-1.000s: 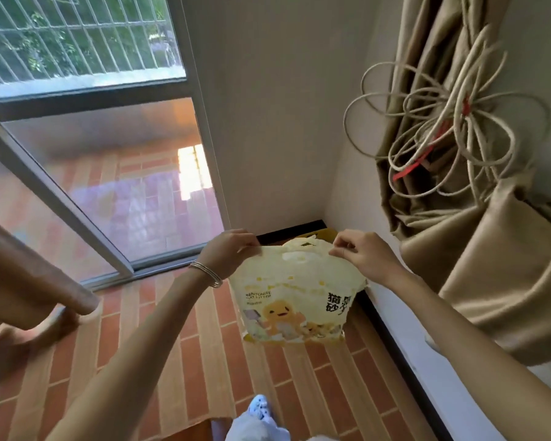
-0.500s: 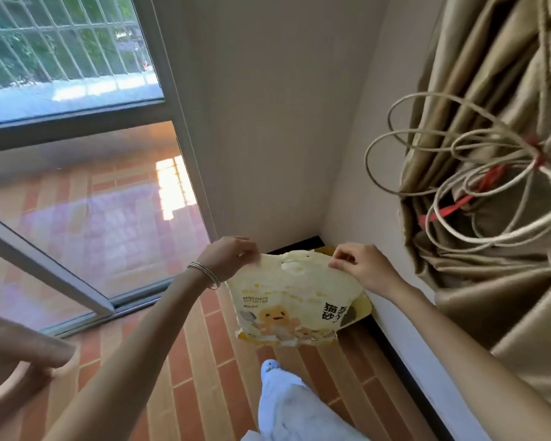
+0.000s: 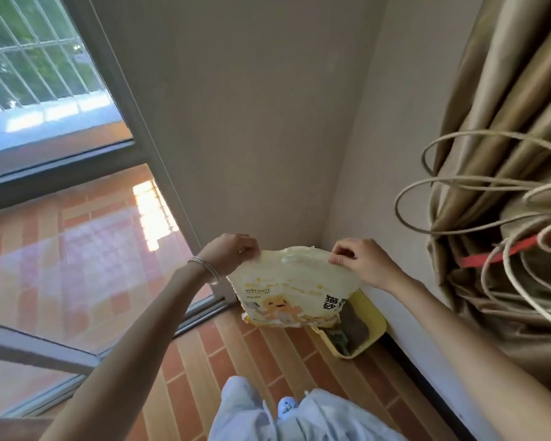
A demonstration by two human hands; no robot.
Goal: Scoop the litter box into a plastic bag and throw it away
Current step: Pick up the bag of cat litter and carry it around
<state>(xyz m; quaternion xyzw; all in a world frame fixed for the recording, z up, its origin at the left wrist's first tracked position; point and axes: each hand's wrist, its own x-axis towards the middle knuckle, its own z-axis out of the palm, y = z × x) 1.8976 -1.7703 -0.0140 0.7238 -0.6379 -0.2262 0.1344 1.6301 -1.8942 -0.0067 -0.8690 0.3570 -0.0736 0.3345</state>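
Both hands [image 3: 233,254] [image 3: 361,262] pinch litter bag [image 3: 287,291] — over box [image 3: 368,329].

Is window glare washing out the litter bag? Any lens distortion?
Head view: the glare patch sits on the glass door, off the litter bag; the bag is evenly lit, print soft but readable. Head view: wide-angle bends the window frame.

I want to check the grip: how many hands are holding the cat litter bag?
2. The left hand pinches the cat litter bag at its top left corner; the right hand pinches its top right corner.
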